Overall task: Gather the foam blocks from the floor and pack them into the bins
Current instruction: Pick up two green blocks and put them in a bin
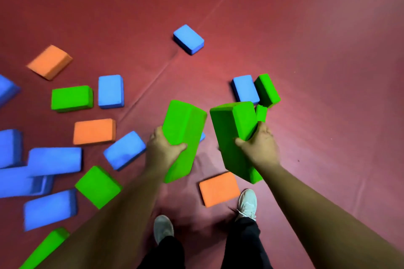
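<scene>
Orange block (218,188) lies flat on the red floor mat (328,116), just beside the right shoe (248,204). Above it, the left hand (164,148) grips a green foam block (183,135) at its lower half, thumb across the near face. The right hand (259,148) grips a second green foam block (231,133) likewise. Both held blocks are off the mat, tilted, side by side and slightly apart; each is a bright, matte rectangular brick. Scattered blocks (72,98) crowd the mat's left side; bare mat runs to the right. Beyond the right hand, a blue block (244,88) touches a green block (267,89). Farthest, a lone blue block (188,39) lies beside the mat seam (153,81)
</scene>
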`<state>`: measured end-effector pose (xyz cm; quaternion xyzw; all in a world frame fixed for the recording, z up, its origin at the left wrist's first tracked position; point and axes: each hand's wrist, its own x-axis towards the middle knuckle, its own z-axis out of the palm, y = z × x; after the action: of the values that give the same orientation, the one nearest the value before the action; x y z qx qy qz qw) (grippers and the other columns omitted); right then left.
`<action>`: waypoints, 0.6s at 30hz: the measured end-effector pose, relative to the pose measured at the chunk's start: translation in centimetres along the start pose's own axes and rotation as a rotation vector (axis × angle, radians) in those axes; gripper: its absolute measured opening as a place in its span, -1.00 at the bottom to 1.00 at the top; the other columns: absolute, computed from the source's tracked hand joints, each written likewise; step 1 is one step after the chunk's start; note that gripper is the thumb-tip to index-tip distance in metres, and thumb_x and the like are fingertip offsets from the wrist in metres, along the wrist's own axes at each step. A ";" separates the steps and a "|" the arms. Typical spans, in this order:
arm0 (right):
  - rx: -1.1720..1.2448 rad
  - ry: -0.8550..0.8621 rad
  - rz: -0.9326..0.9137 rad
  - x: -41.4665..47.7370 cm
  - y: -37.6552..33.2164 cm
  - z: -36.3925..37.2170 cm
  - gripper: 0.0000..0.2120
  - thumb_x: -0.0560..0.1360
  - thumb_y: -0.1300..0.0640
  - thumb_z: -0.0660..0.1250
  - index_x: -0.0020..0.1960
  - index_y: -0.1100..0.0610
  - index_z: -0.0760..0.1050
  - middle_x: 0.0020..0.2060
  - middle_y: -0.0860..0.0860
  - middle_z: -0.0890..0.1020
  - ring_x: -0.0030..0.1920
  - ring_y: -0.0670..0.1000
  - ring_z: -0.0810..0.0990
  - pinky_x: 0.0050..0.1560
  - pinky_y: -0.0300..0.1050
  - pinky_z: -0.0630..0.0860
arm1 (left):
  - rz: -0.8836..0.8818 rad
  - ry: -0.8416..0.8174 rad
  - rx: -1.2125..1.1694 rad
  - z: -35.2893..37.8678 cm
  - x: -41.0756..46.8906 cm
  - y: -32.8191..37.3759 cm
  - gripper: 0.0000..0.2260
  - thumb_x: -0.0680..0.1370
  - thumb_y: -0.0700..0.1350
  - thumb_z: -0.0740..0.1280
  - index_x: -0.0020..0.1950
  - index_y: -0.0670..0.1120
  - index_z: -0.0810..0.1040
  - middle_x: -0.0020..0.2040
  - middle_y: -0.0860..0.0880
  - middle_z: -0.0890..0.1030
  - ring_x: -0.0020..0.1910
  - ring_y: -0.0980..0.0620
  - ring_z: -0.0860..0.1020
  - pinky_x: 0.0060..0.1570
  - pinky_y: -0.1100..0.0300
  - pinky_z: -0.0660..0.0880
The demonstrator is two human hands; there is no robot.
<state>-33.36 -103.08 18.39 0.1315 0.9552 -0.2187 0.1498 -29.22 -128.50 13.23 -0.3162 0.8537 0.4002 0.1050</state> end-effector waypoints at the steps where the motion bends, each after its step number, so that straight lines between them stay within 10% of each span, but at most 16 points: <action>1: 0.009 0.006 0.000 -2.1 -1.3 -1.2 -0.36 0.33 -0.16 0.47 0.19 0.20 0.32 0.14 0.18 0.51 0.16 0.25 0.52 0.09 0.13 0.50 | 0.003 0.007 0.001 -2.1 -1.6 0.3 -0.33 0.25 0.01 0.63 0.24 -0.18 0.44 0.16 -0.23 0.55 0.17 -0.23 0.53 0.12 -0.01 0.46; 18: -0.039 -0.151 -0.419 -17.0 -5.5 -7.7 -0.39 0.37 -0.11 0.52 0.18 0.25 0.35 0.15 0.23 0.52 0.21 0.27 0.51 0.14 0.08 0.43 | -0.283 0.412 -0.152 -14.6 -25.1 -5.2 -0.17 0.22 0.09 0.60 0.39 -0.13 0.36 0.25 -0.20 0.53 0.22 -0.25 0.51 0.19 -0.09 0.48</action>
<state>-21.19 -107.52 32.89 -0.0895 0.9518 -0.2356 0.1746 -5.36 -130.45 30.51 -0.5145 0.7716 0.3719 -0.0402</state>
